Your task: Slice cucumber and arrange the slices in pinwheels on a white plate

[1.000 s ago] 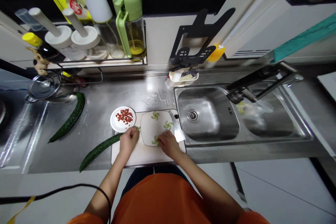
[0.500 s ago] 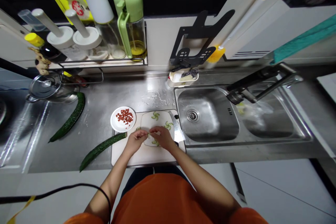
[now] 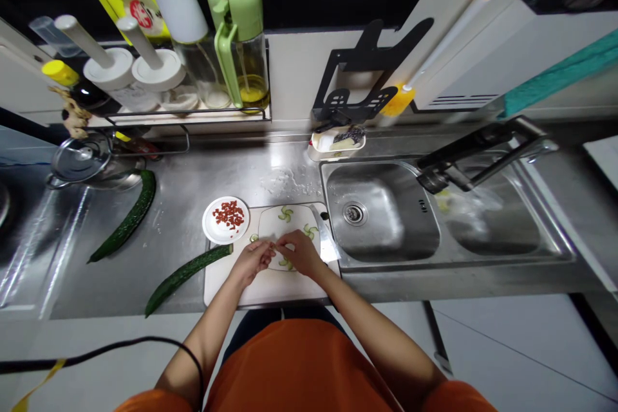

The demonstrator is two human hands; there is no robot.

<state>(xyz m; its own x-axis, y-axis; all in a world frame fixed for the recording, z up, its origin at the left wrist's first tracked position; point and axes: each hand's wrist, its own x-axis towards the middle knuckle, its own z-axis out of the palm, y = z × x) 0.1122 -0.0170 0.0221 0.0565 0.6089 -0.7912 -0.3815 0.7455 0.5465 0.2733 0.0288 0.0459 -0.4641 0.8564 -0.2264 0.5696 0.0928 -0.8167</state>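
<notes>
Above a white cutting board, my left hand and my right hand meet fingertip to fingertip. Their closed fingers pinch a small pale piece, apparently cucumber, mostly hidden by the fingers. Under and around the hands lies a pale flat plate bearing pinwheels of cucumber slices, another pinwheel and one partly hidden near my right hand. A small cucumber piece lies by my left fingers. A knife rests at the board's right edge. One cucumber leans its cut end onto the board's left side.
A white plate of chopped red bits touches the board's back left. Farther left are a whole cucumber and a lidded pot. A rack holds bottles and jars behind. The double sink with its faucet is right.
My left hand has turned and its fingers have curled in more, uncovering the small cucumber piece beside it. My right hand has shifted only slightly, still pinching at the same spot.
</notes>
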